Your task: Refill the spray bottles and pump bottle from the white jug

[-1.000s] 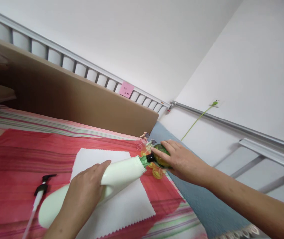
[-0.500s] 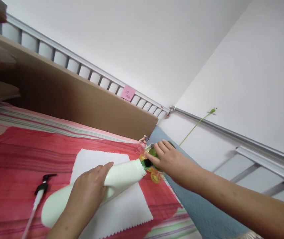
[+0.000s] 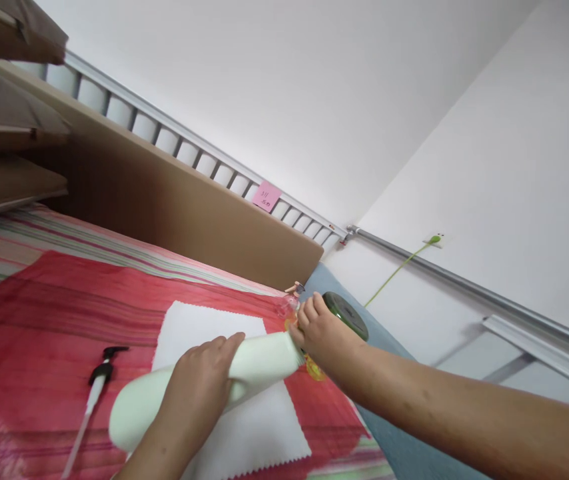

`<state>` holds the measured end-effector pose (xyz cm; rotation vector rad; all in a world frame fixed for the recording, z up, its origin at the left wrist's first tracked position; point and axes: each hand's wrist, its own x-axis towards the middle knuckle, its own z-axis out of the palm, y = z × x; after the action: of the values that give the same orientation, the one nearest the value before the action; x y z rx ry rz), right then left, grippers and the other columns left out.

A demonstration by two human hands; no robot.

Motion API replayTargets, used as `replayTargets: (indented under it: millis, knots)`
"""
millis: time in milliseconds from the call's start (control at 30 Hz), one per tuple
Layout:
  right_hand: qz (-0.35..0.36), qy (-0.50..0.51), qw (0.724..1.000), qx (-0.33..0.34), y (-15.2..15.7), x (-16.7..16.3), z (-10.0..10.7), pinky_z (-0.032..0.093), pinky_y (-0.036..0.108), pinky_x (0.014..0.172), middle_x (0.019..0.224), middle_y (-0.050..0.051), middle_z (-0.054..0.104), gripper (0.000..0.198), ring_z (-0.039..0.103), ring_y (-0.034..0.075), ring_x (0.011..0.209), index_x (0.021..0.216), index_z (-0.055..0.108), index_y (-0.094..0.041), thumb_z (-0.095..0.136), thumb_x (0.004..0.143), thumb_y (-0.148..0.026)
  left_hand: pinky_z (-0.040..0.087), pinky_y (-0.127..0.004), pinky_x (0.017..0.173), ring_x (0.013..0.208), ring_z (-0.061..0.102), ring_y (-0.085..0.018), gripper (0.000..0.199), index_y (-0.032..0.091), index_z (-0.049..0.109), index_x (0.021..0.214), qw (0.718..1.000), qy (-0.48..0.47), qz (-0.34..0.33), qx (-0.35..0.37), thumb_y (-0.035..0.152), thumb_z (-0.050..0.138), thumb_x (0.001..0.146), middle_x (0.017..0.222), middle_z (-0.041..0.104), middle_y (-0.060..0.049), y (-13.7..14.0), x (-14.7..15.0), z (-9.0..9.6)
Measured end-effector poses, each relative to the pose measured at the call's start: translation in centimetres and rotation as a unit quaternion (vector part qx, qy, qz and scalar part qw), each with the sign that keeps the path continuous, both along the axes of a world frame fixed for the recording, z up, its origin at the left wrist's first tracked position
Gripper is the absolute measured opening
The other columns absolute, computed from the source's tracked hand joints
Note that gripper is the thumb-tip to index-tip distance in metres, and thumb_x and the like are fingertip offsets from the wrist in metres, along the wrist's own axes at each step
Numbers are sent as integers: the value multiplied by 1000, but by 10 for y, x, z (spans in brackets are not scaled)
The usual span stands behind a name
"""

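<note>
My left hand (image 3: 202, 377) is wrapped around a pale green bottle (image 3: 267, 357), which is held tilted above a white sheet with zigzag edges (image 3: 264, 427). The bottle's mouth points to the right. There my right hand (image 3: 322, 333) closes around a dark green bottle (image 3: 347, 315), whose flat base faces up and away. The neck of the green bottle is hidden behind my fingers, right at the pale bottle's mouth. A black and white pump top (image 3: 99, 377) with a long tube lies to the left on the red cloth (image 3: 64, 320).
Behind my right hand are a pink clear bottle (image 3: 288, 305) and a yellow clear item (image 3: 314, 369), partly covered. A brown board (image 3: 189, 233) stands along the railing, with a pink note (image 3: 266, 196). Brown boxes (image 3: 14, 120) are stacked at the left.
My right hand has closed in on the pale bottle's mouth, and the green bottle's neck is now covered. The green bottle's base has come into sight. The whole view has shifted slightly.
</note>
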<state>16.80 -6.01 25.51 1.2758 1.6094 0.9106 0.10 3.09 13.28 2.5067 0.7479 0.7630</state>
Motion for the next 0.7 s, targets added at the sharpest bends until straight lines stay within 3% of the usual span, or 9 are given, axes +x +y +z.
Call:
replayTargets:
  millis: [200,433,700]
  knots:
    - [-14,-68,997,-16,0,-5,-8,34,64,82,96,20,67,32,57,40,89,94,70,-17,57,71,-34,47,-37,72,88,63,-25,65,24,49,122,1000,-13,-12,1,-1,39,63,101,66,-6,-3,0,-2]
    - [-27,-65,997,-29,-3,-7,-9,37,60,79,95,19,68,33,59,40,89,95,71,-19,59,70,-37,46,-34,75,90,62,-23,66,24,48,122,999,-20,-28,-3,-2,41,62,101,65,-5,-3,1,-2]
    - [32,35,999,8,-11,10,-7,36,55,75,81,19,67,24,58,35,78,89,70,-20,60,68,-15,47,-34,76,87,62,-22,57,25,51,118,999,-2,-31,-9,0,47,68,97,66,-5,-5,-1,5]
